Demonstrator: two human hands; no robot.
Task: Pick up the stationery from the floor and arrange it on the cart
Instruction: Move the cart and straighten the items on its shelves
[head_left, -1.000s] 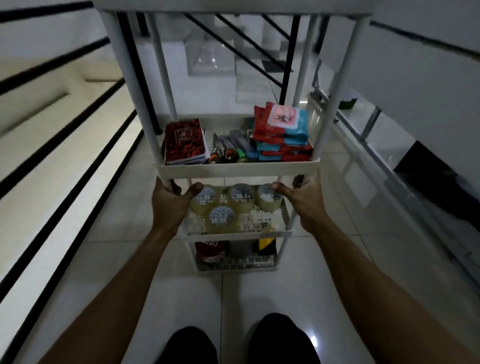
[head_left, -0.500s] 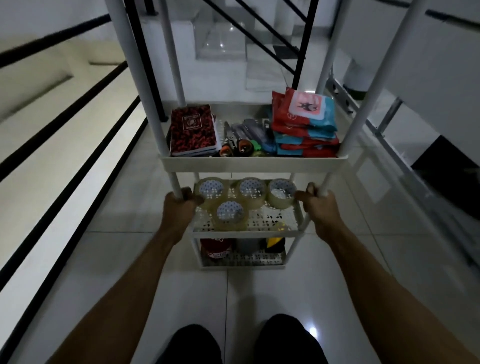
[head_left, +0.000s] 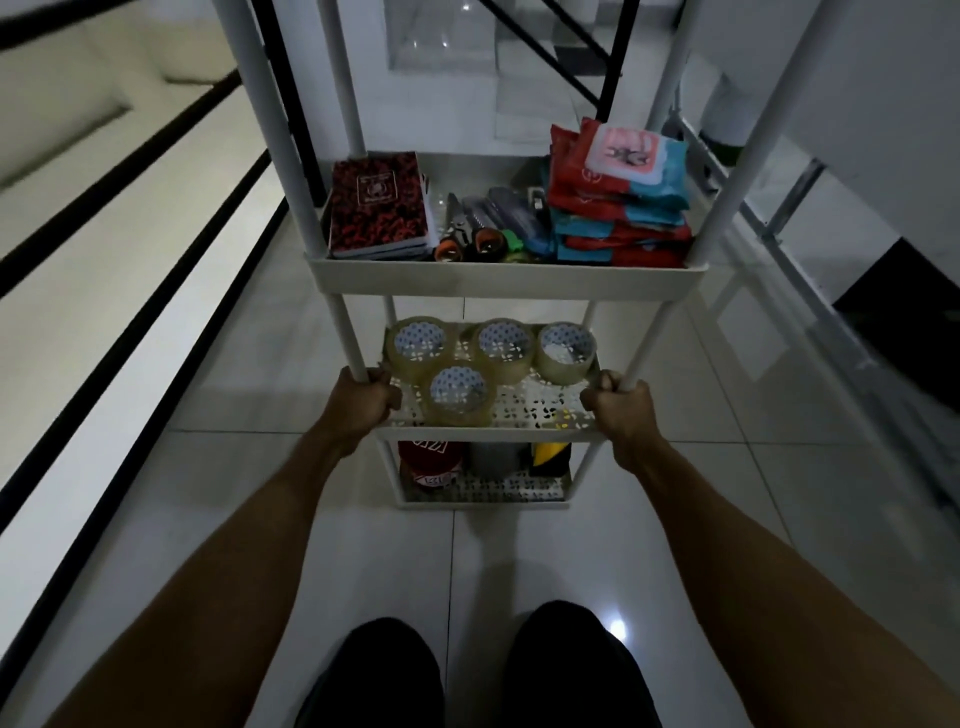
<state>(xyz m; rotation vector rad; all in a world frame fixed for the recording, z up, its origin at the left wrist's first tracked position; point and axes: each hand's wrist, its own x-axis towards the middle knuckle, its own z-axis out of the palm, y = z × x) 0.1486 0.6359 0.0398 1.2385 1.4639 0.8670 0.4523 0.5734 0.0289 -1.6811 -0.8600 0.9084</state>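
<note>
White tiered cart (head_left: 506, 281), stationery-laden shelves

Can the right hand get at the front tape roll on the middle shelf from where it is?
Probably yes. The right hand grips the cart post beside that shelf, and the front tape roll sits uncovered near the shelf's front edge, once the hand lets go.

The cart (head_left: 506, 280) stands on the floor (head_left: 218, 467). On its upper shelf, notebooks (head_left: 382, 205) lie left, scissors (head_left: 457, 228) in the middle, packets (head_left: 621, 202) stacked right. Four tape rolls (head_left: 460, 395) sit on the shelf below, three behind one. More rolls (head_left: 428, 462) fill the bottom shelf.
</note>
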